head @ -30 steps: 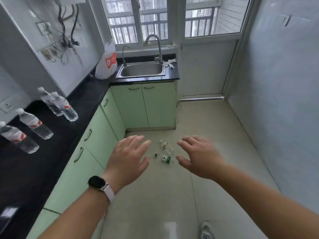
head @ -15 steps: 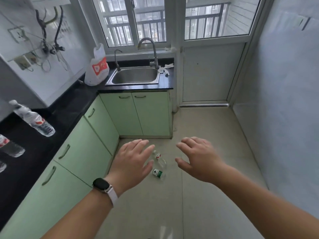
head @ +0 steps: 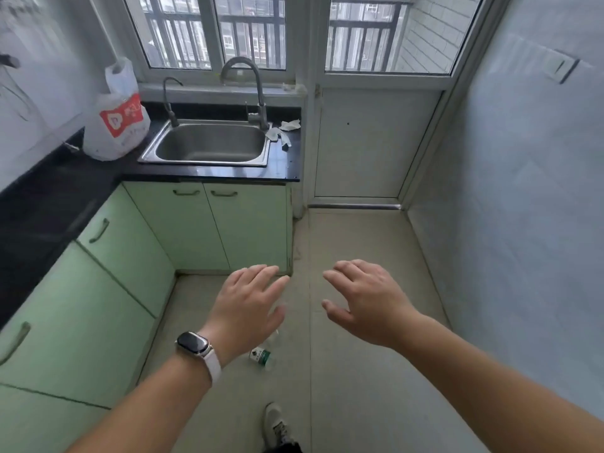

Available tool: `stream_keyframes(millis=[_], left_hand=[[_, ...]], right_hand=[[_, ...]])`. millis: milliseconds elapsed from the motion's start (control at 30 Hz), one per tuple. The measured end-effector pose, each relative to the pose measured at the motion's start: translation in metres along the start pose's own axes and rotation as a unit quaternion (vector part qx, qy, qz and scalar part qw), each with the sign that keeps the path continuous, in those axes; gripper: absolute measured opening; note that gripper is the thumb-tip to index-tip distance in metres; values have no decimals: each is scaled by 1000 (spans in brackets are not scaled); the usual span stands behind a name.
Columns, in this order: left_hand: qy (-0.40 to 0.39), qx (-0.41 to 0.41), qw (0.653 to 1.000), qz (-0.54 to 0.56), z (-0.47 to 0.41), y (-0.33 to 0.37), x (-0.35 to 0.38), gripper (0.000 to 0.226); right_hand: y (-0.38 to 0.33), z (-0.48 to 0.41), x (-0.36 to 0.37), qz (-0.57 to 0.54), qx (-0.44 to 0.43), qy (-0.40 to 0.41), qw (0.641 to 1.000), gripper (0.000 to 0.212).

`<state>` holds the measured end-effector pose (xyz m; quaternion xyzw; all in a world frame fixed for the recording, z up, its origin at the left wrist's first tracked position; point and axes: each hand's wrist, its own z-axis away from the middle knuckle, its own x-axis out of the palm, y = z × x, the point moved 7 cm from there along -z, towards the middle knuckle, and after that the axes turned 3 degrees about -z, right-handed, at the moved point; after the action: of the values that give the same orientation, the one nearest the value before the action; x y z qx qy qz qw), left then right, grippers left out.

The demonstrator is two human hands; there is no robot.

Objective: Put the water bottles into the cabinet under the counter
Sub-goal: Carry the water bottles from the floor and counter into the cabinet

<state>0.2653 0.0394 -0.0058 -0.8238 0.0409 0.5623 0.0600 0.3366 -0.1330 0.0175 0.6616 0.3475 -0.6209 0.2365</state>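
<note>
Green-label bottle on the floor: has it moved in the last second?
No. The green-label bottle lies as before just left of the floor seam; only the camera advanced.

Plastic bag [head: 119, 120]: red logo, text illegible. Bottle [head: 260, 356]: green label, unreadable.

White plastic bag [head: 117, 116] beside steel sink [head: 209, 143]

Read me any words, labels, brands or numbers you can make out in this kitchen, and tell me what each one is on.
No text here is legible enough to quote.
White plastic bag on the counter: red panel with a white logo and characters, too blurred to read.
Small bottle on the floor: green and white label, print too small to read.
Watch on the left wrist: screen dark, nothing shown.
</note>
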Motion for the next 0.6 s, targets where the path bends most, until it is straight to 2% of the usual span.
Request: stream_keyframes(millis=[267,433,600], left_hand=[[-25,0,1000,6,-96,-75,29,45],[-23,-45,999,10,-123,-120,34,46],[-25,-125,992,-14,-134,-165,54,46]], right_hand=[[19,-122,0,15,-20,38,999,55],[25,-183,4,2,-45,38,998,55],[31,-253,24,-21,-116,31,992,56]])
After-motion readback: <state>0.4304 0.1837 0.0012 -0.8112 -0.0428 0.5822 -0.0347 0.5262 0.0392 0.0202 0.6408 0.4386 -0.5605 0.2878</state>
